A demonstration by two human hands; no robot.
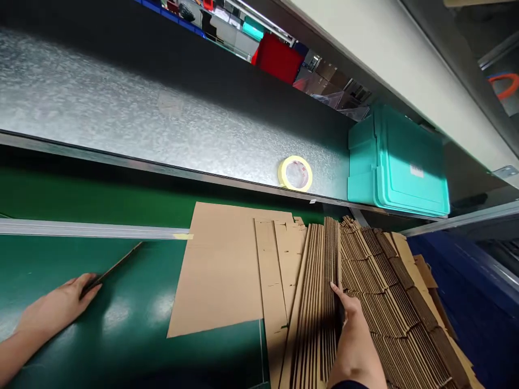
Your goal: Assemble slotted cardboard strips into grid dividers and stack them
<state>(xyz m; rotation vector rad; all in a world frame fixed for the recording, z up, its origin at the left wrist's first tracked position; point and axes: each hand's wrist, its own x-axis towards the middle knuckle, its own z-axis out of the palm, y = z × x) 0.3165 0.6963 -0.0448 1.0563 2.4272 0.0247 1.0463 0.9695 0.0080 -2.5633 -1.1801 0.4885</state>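
Observation:
Near the left edge, my left hand (60,305) pinches the end of a thin, dark cardboard strip (119,263), seen almost edge-on above the green tabletop. My right hand (349,310) is at the stacked cardboard strips (330,254) on the right. Its thumb lies across their upper edges, and the other fingers are hidden down between the stacks. A flat cardboard sheet (223,270) lies between my hands, with slotted cardboard pieces (270,270) leaning over its right side.
A metal shelf (162,129) crosses above the green table (141,351). On it are a yellow tape roll (283,172) and a teal lidded bin (413,162). Folded cardboard inserts (389,292) are packed at the right. A white rail (93,229) runs along the left.

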